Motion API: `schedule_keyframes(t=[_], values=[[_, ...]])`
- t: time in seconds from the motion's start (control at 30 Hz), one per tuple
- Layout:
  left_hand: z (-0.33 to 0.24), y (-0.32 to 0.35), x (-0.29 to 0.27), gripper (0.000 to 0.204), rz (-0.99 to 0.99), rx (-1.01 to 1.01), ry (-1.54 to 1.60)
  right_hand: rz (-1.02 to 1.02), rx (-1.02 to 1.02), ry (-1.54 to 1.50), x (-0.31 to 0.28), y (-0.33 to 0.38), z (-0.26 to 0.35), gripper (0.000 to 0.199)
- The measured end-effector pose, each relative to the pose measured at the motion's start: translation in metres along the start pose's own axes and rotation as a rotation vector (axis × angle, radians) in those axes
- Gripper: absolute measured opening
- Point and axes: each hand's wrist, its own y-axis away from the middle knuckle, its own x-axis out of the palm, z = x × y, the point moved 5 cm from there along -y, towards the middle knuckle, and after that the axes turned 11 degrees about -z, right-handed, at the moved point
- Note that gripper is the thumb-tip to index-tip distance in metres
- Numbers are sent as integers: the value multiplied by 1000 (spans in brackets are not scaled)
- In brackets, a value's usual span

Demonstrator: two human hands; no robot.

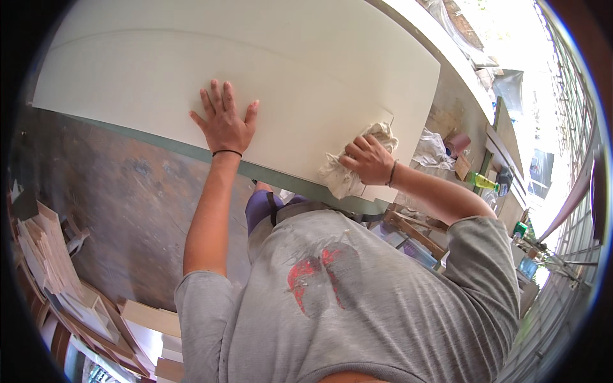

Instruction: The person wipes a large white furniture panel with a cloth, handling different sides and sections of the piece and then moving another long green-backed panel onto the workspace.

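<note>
A large pale board (281,83) with a dark green edge strip lies flat in front of me. My left hand (225,124) rests palm down on its surface near the front edge, fingers spread, holding nothing. Toward the board's right end, my right hand (369,158) grips a crumpled off-white rag (345,179) and presses it against the surface. Part of the rag hangs over the front edge. A faint curved mark crosses the far left part of the board.
Wooden boards and panels (51,249) stack at the lower left. At the right, a white cloth (432,150), a reddish-brown roll (456,143) and a yellow-green bottle (484,182) sit on a cluttered surface. A metal grille (578,96) runs along the far right.
</note>
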Motion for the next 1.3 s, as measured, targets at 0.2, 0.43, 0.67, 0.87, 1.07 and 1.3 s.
schedule_keyframes(t=[0.2, 0.43, 0.67, 0.87, 1.07, 1.3], values=[[4, -2, 5, 70, -3, 24, -20, -134, -46, 60, -6, -142, -57, 37], [8, -1, 3, 69, -8, 5, -73, 159, -23, -72, -4, -64, -19, 36], [5, -3, 8, 69, -57, 22, -82, -95, 38, -53, -7, -79, -41, 38], [9, -3, 13, 71, -35, -6, -82, -26, 0, -9, -3, -59, -11, 36], [5, -6, 13, 70, -53, 0, -91, -47, -104, -4, 5, -3, 28, 28], [29, -4, 23, 65, -149, -4, 65, -107, -90, -60, -1, -65, 13, 29]])
